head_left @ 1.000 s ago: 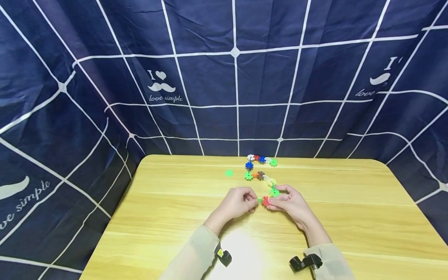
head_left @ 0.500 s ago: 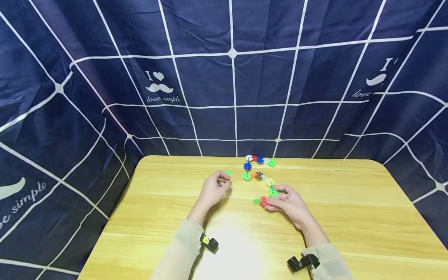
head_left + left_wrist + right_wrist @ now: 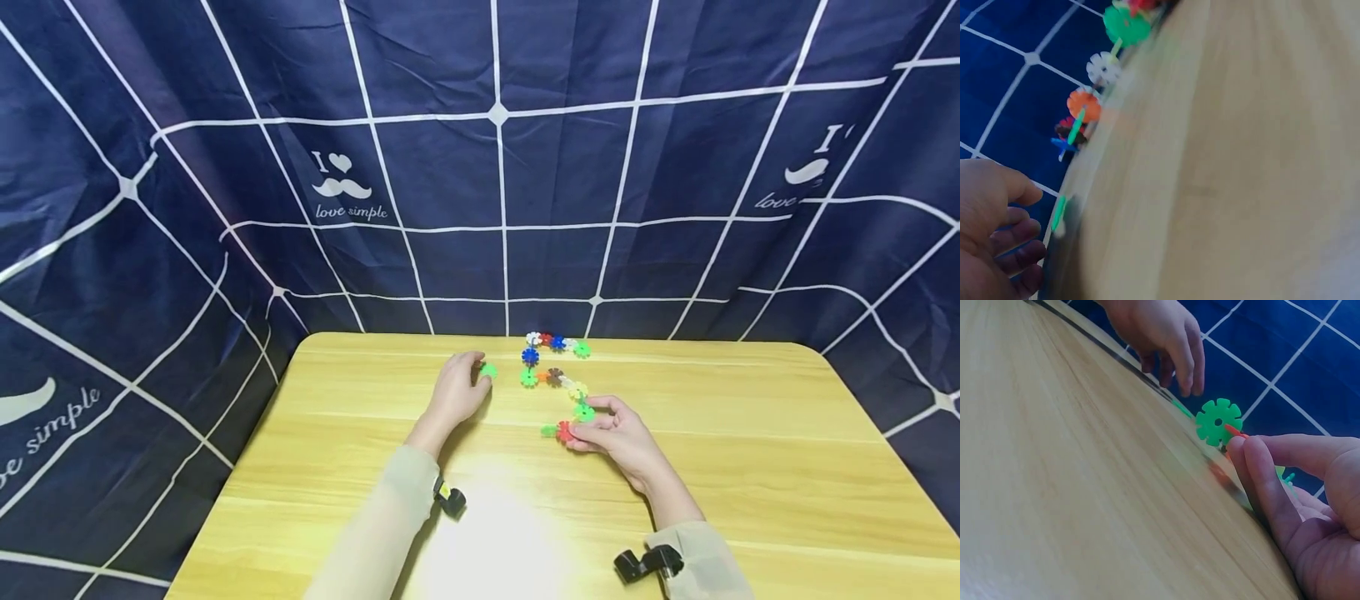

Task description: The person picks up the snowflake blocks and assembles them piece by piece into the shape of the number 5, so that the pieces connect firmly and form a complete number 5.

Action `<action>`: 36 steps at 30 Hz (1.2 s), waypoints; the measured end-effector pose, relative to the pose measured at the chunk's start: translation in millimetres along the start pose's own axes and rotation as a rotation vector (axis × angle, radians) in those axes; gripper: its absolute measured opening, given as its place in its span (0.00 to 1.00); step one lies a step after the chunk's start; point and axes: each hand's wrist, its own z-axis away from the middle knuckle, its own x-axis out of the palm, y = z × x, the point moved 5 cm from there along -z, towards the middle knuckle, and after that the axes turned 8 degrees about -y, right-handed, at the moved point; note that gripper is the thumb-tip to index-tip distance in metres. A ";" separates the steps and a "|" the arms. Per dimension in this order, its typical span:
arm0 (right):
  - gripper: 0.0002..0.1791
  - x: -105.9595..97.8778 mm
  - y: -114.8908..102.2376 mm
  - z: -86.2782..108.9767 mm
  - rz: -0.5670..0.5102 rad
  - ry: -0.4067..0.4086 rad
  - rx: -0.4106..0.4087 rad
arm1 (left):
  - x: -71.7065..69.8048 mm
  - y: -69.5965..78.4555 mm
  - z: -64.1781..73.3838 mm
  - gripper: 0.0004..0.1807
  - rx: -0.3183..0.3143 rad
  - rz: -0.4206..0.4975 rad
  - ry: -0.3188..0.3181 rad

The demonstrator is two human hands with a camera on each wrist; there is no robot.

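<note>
My right hand pinches the red notched disc of a chain of interlocking plastic snowflake discs. A green disc is slotted into that red one at the chain's near end. Beyond my fingers the chain winds back through a yellow disc, a brown disc and a blue disc. Off to the left, my left hand reaches down beside a loose green disc lying on the table. Thumb and fingers are spread apart around the near side of this disc, with nothing gripped.
The chain's far end, with another green disc, lies near the back edge of the wooden table. A dark blue curtain with white lines hangs behind and at both sides. Each sleeve carries a black wrist camera.
My left hand has left the chain's near end and moved left and away to the loose green disc, its fingers spreading there. The right hand keeps its pinch on the red disc.
</note>
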 end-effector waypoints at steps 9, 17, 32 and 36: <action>0.41 1.6 0.8 -0.4 0.000 -0.025 -0.011 | 2.0 -7.2 -11.5 0.28 -0.033 -0.111 -0.074; 0.40 1.4 -0.1 0.0 0.001 -0.026 -0.014 | 0.7 -6.4 -6.5 0.15 -0.055 -0.045 -0.039; 0.41 0.5 -1.1 1.3 0.008 -0.021 -0.016 | 3.2 3.3 5.9 0.05 -0.062 0.075 -0.078; 0.41 0.6 -0.5 1.0 0.005 -0.020 -0.012 | 4.8 7.0 15.4 0.04 -0.047 0.186 -0.096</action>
